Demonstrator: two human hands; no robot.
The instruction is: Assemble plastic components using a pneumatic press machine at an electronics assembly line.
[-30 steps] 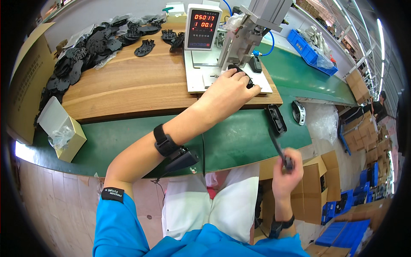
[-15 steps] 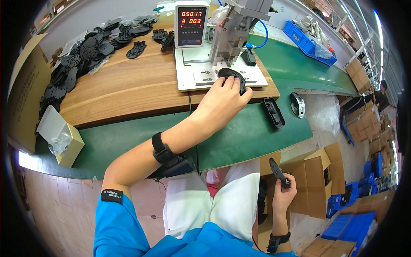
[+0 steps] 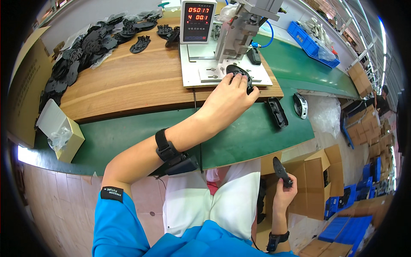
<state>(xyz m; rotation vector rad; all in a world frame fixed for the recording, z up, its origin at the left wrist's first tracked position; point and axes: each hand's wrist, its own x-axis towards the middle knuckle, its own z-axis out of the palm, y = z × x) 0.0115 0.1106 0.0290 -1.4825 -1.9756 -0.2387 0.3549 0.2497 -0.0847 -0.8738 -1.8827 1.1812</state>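
Observation:
My left hand (image 3: 231,96) reaches across the table, its fingers curled over a black oval plastic part (image 3: 234,69). That part lies on the white base plate (image 3: 190,79), beneath the head of a metal bench press (image 3: 238,36). Low on the right, my right hand (image 3: 284,192) grips a long, rounded black plastic piece (image 3: 280,167) beside an open cardboard box (image 3: 311,188). Its fingers close round the lower end, and the upper end points up. Behind the press, a control box (image 3: 198,21) with red lit digits faces me.
Black plastic parts (image 3: 81,53) are heaped at the back left. A small open carton (image 3: 72,143) sits at the green table's left. A black tray-like shell (image 3: 278,113) and a silver-black piece (image 3: 300,106) lie right of the press. A blue crate (image 3: 310,43) stands farther back.
The view has shifted slightly, so the press and table sit a little farther right. The red digits differ. Both hands keep their holds, the left still on the part at the press.

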